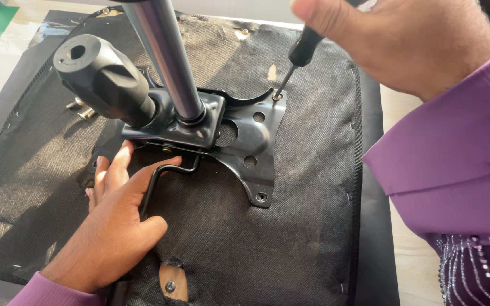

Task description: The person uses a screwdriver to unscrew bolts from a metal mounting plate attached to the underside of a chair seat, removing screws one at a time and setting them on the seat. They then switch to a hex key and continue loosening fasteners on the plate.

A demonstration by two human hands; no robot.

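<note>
item: black stamped-steel chair mechanism plate with round holes [245,139], lying flat near the middle of the upturned seat underside covered in black woven fabric [290,238], its arms reaching toward the far and near edges of the seat. a polished chrome gas-lift column [168,62] rises from it, and a chunky black plastic adjustment knob [100,76] sticks out toward the seat's left edge.

handling: judged heavy and wholly stiff; sheet edges look thin and probably sharp, paint smooth. the column is slick (poor place to grab). best hold would be the thick boxed centre of the plate or the knob, not the thin arms.

right hand [409,42]: clenched round the black-handled screwdriver [301,54], its slim shaft slanting down to a small silver screw [278,96] in the plate's far arm; tip sits in or on the screw head, cannot tell which.

left hand [114,218]: lying flat on the fabric at the plate's near-left side, fingers loosely spread, not gripping; the bent black steel lever rod [154,187] passes over the thumb's base, and the fingertips touch the plate's edge.

also present: another screw in the near arm [262,196]; loose silver hardware [81,109] on the fabric toward the left edge; torn fabric showing pale wood and a screw [171,283] at the near edge; purple sleeves [455,153].
</note>
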